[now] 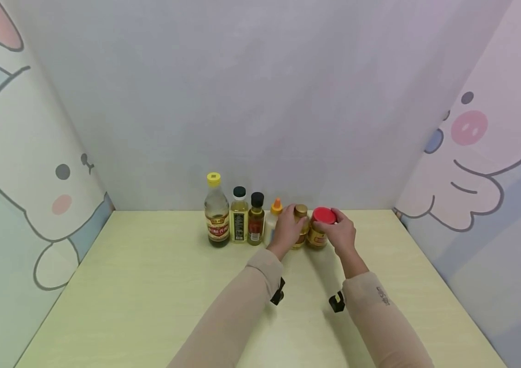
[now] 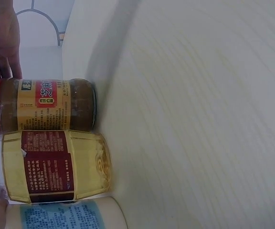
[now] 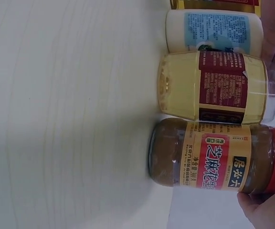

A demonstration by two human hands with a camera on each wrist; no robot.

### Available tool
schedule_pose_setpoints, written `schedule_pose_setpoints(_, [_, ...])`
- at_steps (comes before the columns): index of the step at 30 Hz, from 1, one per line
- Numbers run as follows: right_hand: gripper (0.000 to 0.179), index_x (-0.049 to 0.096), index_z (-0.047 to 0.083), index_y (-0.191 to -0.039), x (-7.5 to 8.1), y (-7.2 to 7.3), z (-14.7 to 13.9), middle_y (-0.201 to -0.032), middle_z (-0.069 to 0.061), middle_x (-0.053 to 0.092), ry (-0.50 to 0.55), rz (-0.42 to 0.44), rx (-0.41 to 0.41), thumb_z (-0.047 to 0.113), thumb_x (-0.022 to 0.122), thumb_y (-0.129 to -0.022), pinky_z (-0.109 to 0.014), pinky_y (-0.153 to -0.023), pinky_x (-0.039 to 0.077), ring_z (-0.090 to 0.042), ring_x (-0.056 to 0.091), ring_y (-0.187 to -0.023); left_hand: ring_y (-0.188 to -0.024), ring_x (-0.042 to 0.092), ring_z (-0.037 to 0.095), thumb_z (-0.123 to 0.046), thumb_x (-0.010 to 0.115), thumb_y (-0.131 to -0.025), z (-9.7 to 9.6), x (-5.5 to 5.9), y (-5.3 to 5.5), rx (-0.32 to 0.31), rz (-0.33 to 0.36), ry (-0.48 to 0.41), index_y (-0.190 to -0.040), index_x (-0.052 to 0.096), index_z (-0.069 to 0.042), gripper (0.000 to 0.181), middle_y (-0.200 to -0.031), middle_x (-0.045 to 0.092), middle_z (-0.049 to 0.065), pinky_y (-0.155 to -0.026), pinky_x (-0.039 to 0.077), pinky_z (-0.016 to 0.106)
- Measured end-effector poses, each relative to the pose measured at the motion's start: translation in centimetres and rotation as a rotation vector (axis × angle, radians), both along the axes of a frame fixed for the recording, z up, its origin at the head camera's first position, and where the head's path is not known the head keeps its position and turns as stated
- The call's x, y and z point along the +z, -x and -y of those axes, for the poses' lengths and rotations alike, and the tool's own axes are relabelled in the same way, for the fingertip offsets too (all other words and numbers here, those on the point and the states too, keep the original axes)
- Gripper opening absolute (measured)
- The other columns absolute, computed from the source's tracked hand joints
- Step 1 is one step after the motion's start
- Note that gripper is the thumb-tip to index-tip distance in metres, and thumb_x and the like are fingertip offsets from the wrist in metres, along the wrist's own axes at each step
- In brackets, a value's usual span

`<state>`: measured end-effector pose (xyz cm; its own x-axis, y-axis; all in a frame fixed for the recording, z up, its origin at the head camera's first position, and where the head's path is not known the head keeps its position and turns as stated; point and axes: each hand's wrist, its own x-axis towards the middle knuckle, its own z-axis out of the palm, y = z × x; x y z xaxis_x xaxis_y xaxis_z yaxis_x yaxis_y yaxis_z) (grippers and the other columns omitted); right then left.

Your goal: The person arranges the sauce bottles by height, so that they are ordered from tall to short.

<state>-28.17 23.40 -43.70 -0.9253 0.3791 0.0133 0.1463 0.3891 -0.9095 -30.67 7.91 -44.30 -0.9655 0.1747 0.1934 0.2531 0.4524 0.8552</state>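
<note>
My right hand (image 1: 343, 236) grips the red lid of a jar of brown sesame-peanut spread (image 3: 209, 155), which stands upright at the right end of a row. Close beside it is a small bottle of yellow oil (image 3: 223, 87) with a gold cap. My left hand (image 1: 286, 229) holds that bottle near its neck, thumb and fingers at the top. A white squeeze bottle (image 1: 269, 225) with an orange nozzle stands on the oil bottle's left, partly behind the left hand. In the left wrist view the jar (image 2: 56, 105) and the oil bottle sit side by side.
Further left in the row stand a dark-capped bottle (image 1: 256, 220), a bottle of pale oil (image 1: 239, 220) and a tall yellow-capped bottle of dark liquid (image 1: 217, 217). The pale table (image 1: 150, 286) meets a grey back wall (image 1: 242, 102). Cartoon-printed panels flank both sides.
</note>
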Motion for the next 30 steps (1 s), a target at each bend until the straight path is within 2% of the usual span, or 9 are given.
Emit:
schedule_pose_setpoints(6, [0.078, 0.039, 0.000, -0.147, -0.1, 0.0, -0.2, -0.144, -0.021, 0.045, 0.014, 0.008, 0.026, 0.016, 0.079, -0.083, -0.044, -0.104, 0.040, -0.035, 0.045, -0.129, -0.118, 0.054, 0.024, -0.023, 0.062, -0.098, -0.1, -0.1, 0.1, 0.009, -0.001, 0.001, -0.136, 0.050, -0.002, 0.045, -0.129, 0.055, 0.011, -0.099, 0.045, 0.036])
schedule_pose_setpoints(13, [0.077, 0.033, -0.002, -0.149, 0.0, 0.2, -0.4, -0.146, -0.023, 0.041, -0.001, 0.018, 0.100, 0.014, 0.076, -0.086, -0.045, -0.106, 0.038, -0.036, 0.041, -0.132, -0.114, 0.056, 0.024, -0.023, 0.063, -0.097, 0.0, 0.2, 0.2, 0.015, 0.000, 0.045, -0.134, 0.051, -0.001, 0.044, -0.127, 0.057, 0.011, -0.097, 0.047, 0.036])
schedule_pose_setpoints(19, [0.080, 0.029, -0.001, -0.151, 0.0, -0.4, 0.0, -0.150, -0.024, 0.035, -0.102, 0.027, 0.090, 0.016, 0.074, -0.087, -0.050, -0.106, 0.035, -0.038, 0.036, -0.135, -0.120, 0.053, 0.025, -0.023, 0.064, -0.097, 0.0, 0.3, 0.0, 0.008, 0.027, 0.048, -0.138, 0.049, -0.001, 0.049, -0.132, 0.055, 0.012, -0.100, 0.044, 0.037])
schedule_pose_setpoints(26, [0.077, 0.033, 0.000, -0.150, 0.5, -1.7, 0.9, -0.149, -0.023, 0.036, -0.235, -0.038, 0.099, 0.020, 0.074, -0.088, -0.052, -0.107, 0.033, -0.039, 0.033, -0.136, -0.126, 0.049, 0.027, -0.022, 0.063, -0.098, 0.3, 0.1, -1.0, 0.018, -0.044, 0.025, -0.140, 0.047, 0.000, 0.050, -0.138, 0.052, 0.013, -0.103, 0.041, 0.040])
schedule_pose_setpoints(30, [0.071, 0.036, 0.001, -0.149, 0.8, -2.5, 1.2, -0.147, -0.023, 0.040, -0.255, -0.059, 0.108, 0.019, 0.072, -0.090, -0.054, -0.106, 0.033, -0.040, 0.035, -0.135, -0.132, 0.043, 0.028, -0.022, 0.061, -0.099, 0.6, -0.1, -2.2, -0.008, -0.036, -0.015, -0.146, 0.039, 0.000, 0.056, -0.146, 0.044, 0.013, -0.106, 0.037, 0.042])
